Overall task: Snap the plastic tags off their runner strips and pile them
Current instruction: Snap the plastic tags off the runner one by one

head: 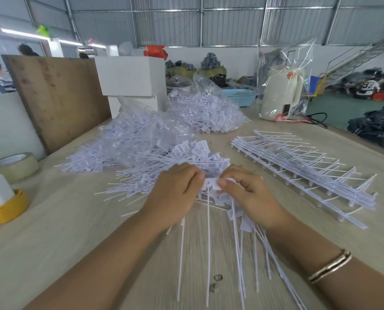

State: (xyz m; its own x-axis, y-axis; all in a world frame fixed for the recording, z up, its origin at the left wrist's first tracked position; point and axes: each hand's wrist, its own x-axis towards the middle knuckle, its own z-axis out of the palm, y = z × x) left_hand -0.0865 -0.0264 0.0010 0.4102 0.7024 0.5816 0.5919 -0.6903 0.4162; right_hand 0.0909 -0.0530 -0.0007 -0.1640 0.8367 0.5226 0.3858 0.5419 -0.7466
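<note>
Flat white plastic tag [211, 183] pinched by both hands.

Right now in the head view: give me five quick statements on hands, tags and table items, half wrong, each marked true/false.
1. Both hands pinch one white tag between them. True: left hand and right hand meet on it.
2. The runner strips lie stacked to the right of the hands. True.
3. The right wrist is bare. False: it wears a gold bracelet.
4. The kettle stands uncovered. False: a clear plastic bag covers it.
5. A tape roll lies at the table's left edge. True.
</note>
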